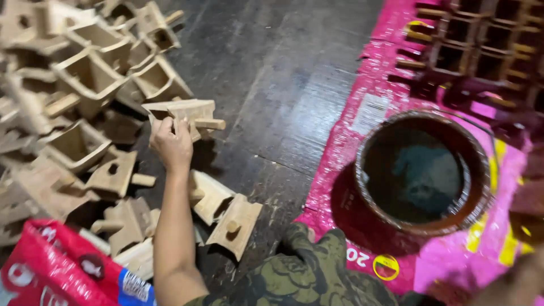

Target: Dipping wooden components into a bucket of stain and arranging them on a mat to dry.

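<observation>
My left hand (pixel 171 145) reaches out to the left and grips a pale, unfinished wooden piece (pixel 190 110), a small box shape with a round peg sticking out to the right. It holds the piece just off the edge of a big pile of similar bare wooden pieces (pixel 85 79). A blurred, skin-coloured shape at the bottom right corner looks like my right hand (pixel 518 281); its fingers do not show.
A round bucket (pixel 362 170) of dark brown liquid stands on a pink plastic sheet (pixel 374 73). Dark-stained wooden pieces (pixel 481 51) lie at the top right. A red plastic bag (pixel 51 266) sits bottom left. My knee (pixel 306 272) in patterned cloth is at the bottom. Dark floorboards (pixel 283 73) lie between.
</observation>
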